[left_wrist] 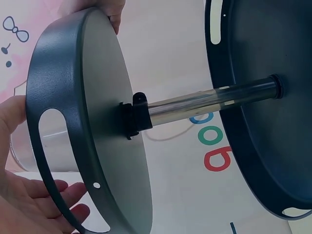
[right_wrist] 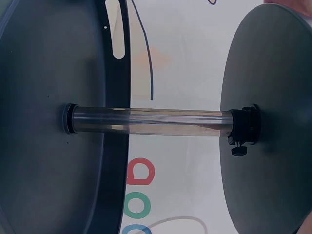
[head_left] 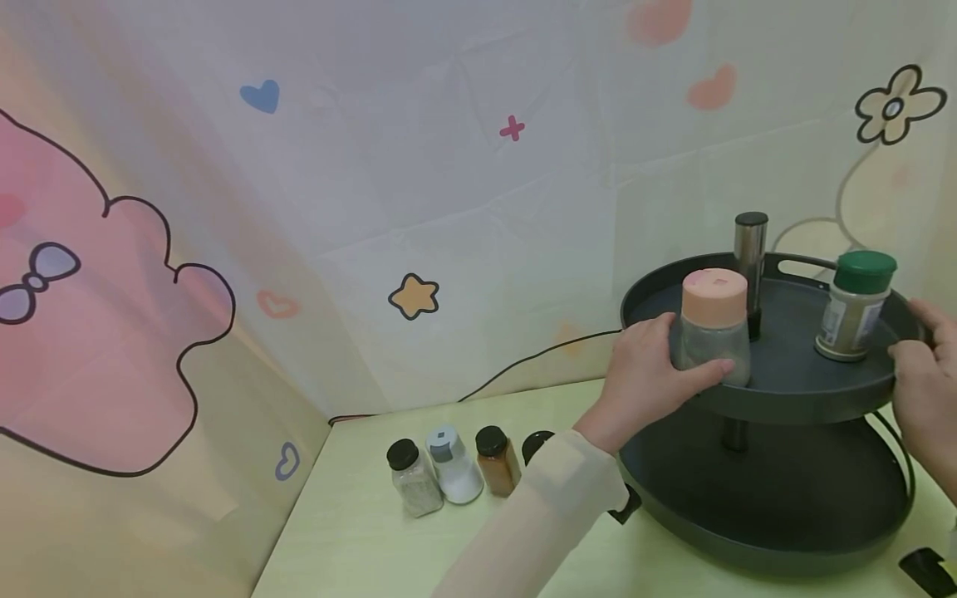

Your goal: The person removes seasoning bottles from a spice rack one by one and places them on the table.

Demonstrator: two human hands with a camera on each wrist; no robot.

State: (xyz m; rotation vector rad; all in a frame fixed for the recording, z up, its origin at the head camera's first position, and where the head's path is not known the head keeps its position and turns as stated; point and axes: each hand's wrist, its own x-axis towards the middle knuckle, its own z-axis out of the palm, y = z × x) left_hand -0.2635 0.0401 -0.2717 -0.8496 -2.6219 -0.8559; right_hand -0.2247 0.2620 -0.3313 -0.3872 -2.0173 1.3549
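Observation:
My left hand (head_left: 646, 370) holds a clear jar with a peach-coloured cap (head_left: 714, 301) at the near left of the upper round dark tray (head_left: 800, 353). Its thumb lies across the jar's front. The left wrist view shows its fingertips (left_wrist: 73, 195) through the slot in the tray's rim (left_wrist: 56, 78). At the far right, my right hand (head_left: 927, 390) grips that tray's rim, thumb on the inner side. A green-capped spice jar (head_left: 852, 311) stands on the tray near this hand.
Below is a wider lower tray (head_left: 770, 494), joined by a metal post (right_wrist: 175, 122) with a black clamp knob (right_wrist: 239, 150). Several spice jars, including a black-capped one (head_left: 414, 482) and a grey-capped one (head_left: 454, 469), stand left on the table (head_left: 359, 548). A cable (head_left: 531, 357) runs behind.

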